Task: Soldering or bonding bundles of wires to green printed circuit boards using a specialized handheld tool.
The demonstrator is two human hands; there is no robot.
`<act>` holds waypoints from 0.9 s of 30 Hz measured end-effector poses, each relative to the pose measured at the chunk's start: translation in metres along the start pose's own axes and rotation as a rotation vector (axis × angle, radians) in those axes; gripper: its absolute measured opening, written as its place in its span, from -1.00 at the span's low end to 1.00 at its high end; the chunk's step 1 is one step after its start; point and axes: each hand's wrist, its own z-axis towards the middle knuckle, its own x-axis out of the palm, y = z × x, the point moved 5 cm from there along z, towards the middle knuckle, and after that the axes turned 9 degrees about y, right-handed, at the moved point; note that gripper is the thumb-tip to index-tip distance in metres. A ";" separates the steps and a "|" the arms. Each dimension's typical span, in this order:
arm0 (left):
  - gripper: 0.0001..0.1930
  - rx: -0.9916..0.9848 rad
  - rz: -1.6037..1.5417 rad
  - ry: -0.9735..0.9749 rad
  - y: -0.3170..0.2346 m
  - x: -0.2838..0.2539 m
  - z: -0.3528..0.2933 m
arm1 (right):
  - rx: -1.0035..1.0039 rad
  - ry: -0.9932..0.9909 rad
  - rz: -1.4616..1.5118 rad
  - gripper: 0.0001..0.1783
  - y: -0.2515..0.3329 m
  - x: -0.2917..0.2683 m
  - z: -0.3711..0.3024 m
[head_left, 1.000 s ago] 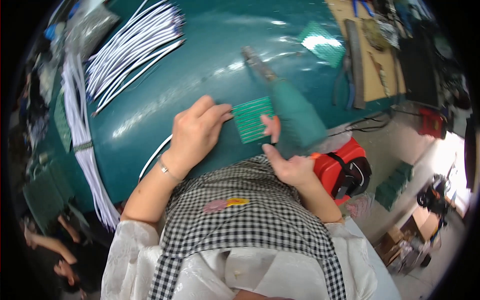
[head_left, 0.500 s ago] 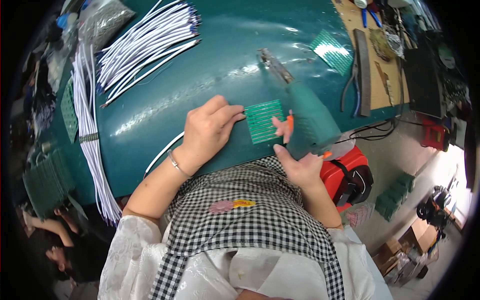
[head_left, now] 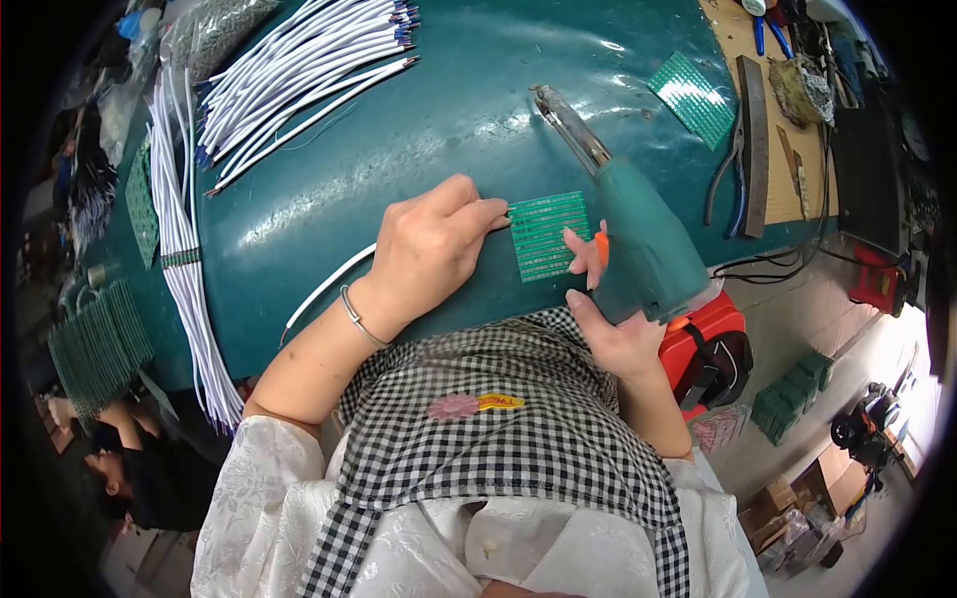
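A small green panel of narrow circuit boards (head_left: 540, 239) lies on the green-topped bench in front of me. My left hand (head_left: 431, 247) is closed in a pinch at the panel's upper left corner. A white cable (head_left: 327, 287) runs under that hand, its free end pointing down and left; the pinched end is hidden by my fingers. My right hand (head_left: 620, 342) grips a green soldering gun (head_left: 650, 235) with orange parts. Its metal tip points up and away, clear of the panel, and its body covers part of my fingers, some of which touch the panel's right edge.
Loose white cables (head_left: 309, 80) are heaped at the far left, beside a tied bundle (head_left: 181, 257). A second green panel (head_left: 694, 100), pliers (head_left: 738, 179) and a flat metal bar (head_left: 753, 145) lie at the right. Black cords (head_left: 773, 267) hang there; a person (head_left: 150, 473) sits lower left.
The whole view has shifted slightly, moving the bench things rightward in the picture. My left hand still pinches at the panel's corner and my right still holds the soldering gun.
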 end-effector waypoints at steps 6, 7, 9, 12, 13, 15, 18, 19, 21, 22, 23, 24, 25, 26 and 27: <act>-0.80 -0.001 -0.001 -0.015 0.001 0.004 -0.004 | 0.203 -0.035 0.296 -0.27 0.028 -0.011 -0.035; -0.80 -0.010 -0.002 -0.017 0.001 0.004 -0.005 | 0.278 -0.068 0.288 -0.27 0.032 -0.019 -0.045; -0.80 -0.013 0.021 -0.015 0.000 0.004 -0.006 | 0.357 -0.092 0.276 -0.26 0.035 -0.029 -0.059; -0.81 -0.006 0.022 -0.020 -0.002 0.005 -0.004 | 0.371 -0.078 0.221 -0.27 0.036 -0.039 -0.073; -0.81 -0.008 0.021 -0.016 -0.002 0.006 -0.002 | 0.365 -0.057 0.169 -0.28 0.033 -0.043 -0.079; -0.81 -0.002 0.005 -0.028 -0.001 0.006 -0.004 | 0.360 -0.031 0.113 -0.29 0.029 -0.042 -0.083; -0.82 -0.002 -0.003 -0.034 0.000 0.005 -0.005 | 0.365 -0.064 0.102 -0.32 0.027 -0.044 -0.085; -0.82 -0.004 -0.002 -0.034 0.000 0.006 -0.005 | 0.355 -0.013 0.155 -0.38 0.027 -0.043 -0.085; -0.82 -0.002 0.004 -0.035 0.000 0.006 -0.005 | 0.346 0.039 0.206 -0.41 0.027 -0.041 -0.085; -0.82 -0.004 0.003 -0.036 0.000 0.005 -0.005 | 0.362 0.022 0.211 -0.42 0.026 -0.040 -0.085; -0.82 -0.006 0.006 -0.033 -0.001 0.005 -0.005 | 0.377 0.003 0.214 -0.42 0.025 -0.041 -0.086; -0.83 -0.008 0.008 -0.031 -0.002 0.005 -0.005 | 0.378 0.003 0.213 -0.42 0.024 -0.041 -0.087; -0.83 -0.009 0.006 -0.031 -0.002 0.006 -0.005 | 0.375 0.008 0.215 -0.44 0.023 -0.041 -0.088; -0.83 -0.012 0.001 -0.034 -0.001 0.007 -0.005 | 0.372 0.015 0.218 -0.46 0.022 -0.041 -0.088; -0.83 -0.015 -0.004 -0.037 -0.001 0.007 -0.005 | 0.374 0.018 0.217 -0.46 0.023 -0.041 -0.087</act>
